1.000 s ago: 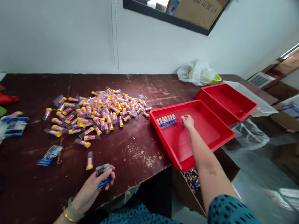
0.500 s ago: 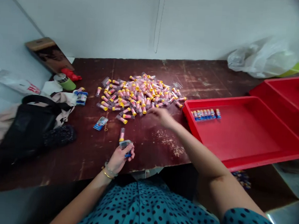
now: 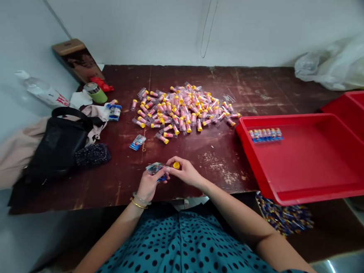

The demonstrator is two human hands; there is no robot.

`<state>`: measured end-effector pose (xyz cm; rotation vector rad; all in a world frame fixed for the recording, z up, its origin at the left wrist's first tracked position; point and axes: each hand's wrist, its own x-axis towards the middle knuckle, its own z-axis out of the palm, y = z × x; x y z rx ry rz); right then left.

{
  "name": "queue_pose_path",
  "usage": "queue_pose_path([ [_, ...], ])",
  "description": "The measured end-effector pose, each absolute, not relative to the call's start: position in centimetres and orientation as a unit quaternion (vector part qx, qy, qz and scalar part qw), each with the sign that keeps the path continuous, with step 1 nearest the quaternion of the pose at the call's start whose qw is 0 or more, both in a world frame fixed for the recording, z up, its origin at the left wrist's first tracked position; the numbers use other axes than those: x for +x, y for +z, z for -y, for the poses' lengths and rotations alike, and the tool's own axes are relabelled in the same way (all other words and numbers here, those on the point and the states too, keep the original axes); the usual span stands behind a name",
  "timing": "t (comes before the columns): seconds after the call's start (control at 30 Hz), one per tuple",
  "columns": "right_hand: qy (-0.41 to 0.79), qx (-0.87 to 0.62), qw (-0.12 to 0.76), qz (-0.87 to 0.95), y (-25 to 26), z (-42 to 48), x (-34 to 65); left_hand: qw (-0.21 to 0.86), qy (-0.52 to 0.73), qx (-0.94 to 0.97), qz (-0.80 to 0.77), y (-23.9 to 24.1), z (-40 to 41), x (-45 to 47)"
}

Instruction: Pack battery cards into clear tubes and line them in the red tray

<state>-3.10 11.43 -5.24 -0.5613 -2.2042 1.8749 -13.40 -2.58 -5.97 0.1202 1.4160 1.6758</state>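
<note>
At the near edge of the dark wooden table, my left hand is closed round a small stack of blue packets. My right hand meets it, fingers pinched on a little tube with a yellow cap. Behind my hands lies a pile of several pink tubes with yellow caps in clear wrappers. A row of blue-wrapped tubes rests in the far left corner of the red tray.
A second red tray and a clear plastic bag sit at the right. A black bag, a green cup and loose blue packets lie at the left. Under the table edge stands a box of blue items.
My right hand left the red tray, swept over the pile and came back to my left hand holding a yellow-capped tube. The single tube lying near my left hand is gone. My view turned left.
</note>
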Motion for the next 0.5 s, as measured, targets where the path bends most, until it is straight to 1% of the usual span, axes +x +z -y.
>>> queue_pose_path([
  [0.07,0.654,-0.223,0.121,0.713,-4.2,-11.3,-1.9,0.478,0.677,0.069,-0.556,-5.7,1.5,-12.5],
  [0.13,0.642,-0.263,0.155,0.704,-3.6,-11.6,-0.8,0.517,0.661,0.094,-0.535,-5.4,0.7,-11.8],
  [0.23,0.630,-0.275,0.163,0.708,-2.9,-12.4,0.6,0.566,0.623,0.141,-0.521,-5.0,0.2,-11.5],
  [0.4,0.675,-0.328,0.156,0.643,-2.5,-14.6,2.7,0.565,0.616,0.144,-0.530,-5.3,0.1,-11.3],
  [0.5,0.660,-0.349,0.191,0.638,-2.1,-16.1,3.7,0.560,0.619,0.130,-0.535,-5.6,0.3,-11.3],
])
